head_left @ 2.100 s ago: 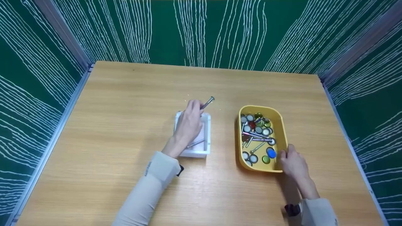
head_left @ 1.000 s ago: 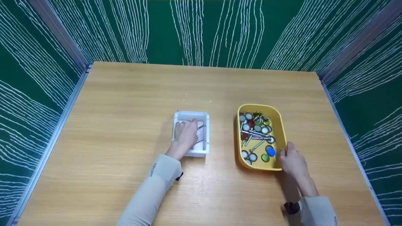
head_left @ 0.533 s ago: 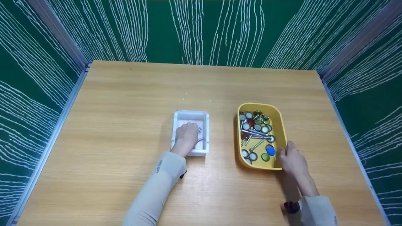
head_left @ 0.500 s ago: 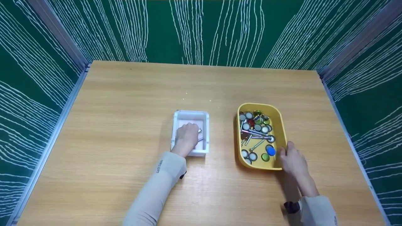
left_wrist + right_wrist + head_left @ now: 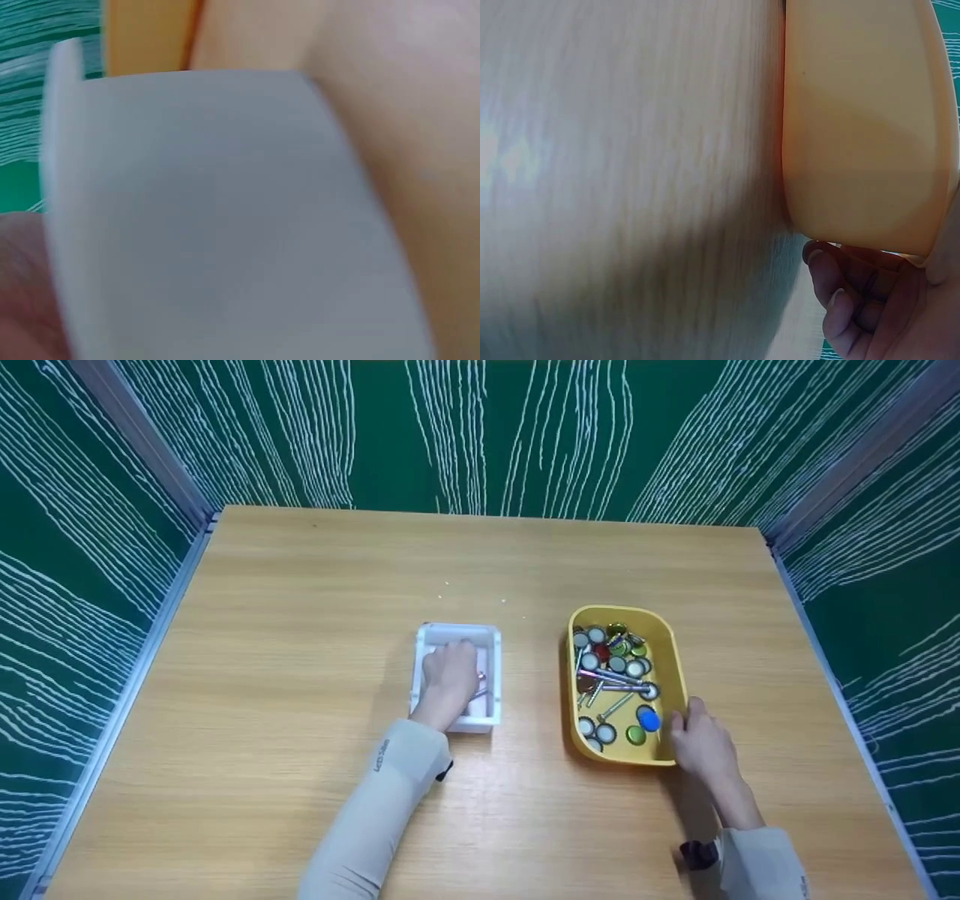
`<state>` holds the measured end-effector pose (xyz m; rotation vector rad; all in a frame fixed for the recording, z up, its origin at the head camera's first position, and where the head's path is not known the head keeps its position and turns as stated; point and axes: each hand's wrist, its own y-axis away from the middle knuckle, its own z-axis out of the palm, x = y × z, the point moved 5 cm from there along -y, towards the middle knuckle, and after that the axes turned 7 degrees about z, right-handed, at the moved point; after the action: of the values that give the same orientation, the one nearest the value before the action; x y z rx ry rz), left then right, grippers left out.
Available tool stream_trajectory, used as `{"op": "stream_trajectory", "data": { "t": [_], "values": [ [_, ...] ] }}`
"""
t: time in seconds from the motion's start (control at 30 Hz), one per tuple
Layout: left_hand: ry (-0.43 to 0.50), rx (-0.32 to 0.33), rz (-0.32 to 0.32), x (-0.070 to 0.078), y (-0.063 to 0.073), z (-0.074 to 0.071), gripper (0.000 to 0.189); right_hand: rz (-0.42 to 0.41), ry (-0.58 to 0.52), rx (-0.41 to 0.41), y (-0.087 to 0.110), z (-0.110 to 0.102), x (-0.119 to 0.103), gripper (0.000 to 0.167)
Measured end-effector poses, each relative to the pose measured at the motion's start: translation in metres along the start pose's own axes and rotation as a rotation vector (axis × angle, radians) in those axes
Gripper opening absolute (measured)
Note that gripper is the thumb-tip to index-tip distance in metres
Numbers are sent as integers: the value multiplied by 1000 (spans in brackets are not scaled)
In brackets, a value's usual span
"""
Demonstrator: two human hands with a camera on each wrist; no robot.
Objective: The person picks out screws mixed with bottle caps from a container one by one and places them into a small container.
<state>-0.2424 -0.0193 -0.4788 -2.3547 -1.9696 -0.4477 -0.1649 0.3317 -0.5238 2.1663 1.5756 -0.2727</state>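
My left hand (image 5: 451, 675) reaches down into a small white bin (image 5: 491, 712), its fingertips hidden below the knuckles. Beside it, metal bolts (image 5: 478, 693) lie on the bin floor. In the left wrist view the white bin's outer wall (image 5: 225, 210) covers most of the picture. I cannot tell whether the left fingers pinch a bolt. My right hand (image 5: 703, 746) holds the yellow bin (image 5: 667, 660) by its right side wall, thumb over the rim. In the right wrist view the curled fingers (image 5: 832, 289) lie against that bin's outside.
Inside the yellow bin are several bolts (image 5: 616, 706) and many bottle caps, among them a blue cap (image 5: 649, 721) and a green cap (image 5: 635, 735). Both bins stand on a wooden table (image 5: 300, 622). Green walls (image 5: 405, 435) with white streaks enclose three sides.
The left hand, earlier holding a bolt above the white bin, has lowered into it and shifted slightly within it. A bolt came to lie beside the hand. The right hand stays at the yellow bin.
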Motion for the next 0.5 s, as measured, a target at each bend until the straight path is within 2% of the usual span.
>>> {"op": "stream_trajectory", "data": {
  "t": [0.2,0.3,0.4,0.5],
  "values": [
    [-42,155,7,19,-8,-25,27,16,-9,-13,-1,1,1,37],
    [-67,232,40,32,-9,-31,29,21,-9,-24,-1,1,1,39],
    [-49,302,84,48,-9,-36,34,23,-7,-27,-1,2,1,38],
    [-40,321,134,68,-12,-41,38,17,-12,-17,0,1,0,37]
  ]
}}
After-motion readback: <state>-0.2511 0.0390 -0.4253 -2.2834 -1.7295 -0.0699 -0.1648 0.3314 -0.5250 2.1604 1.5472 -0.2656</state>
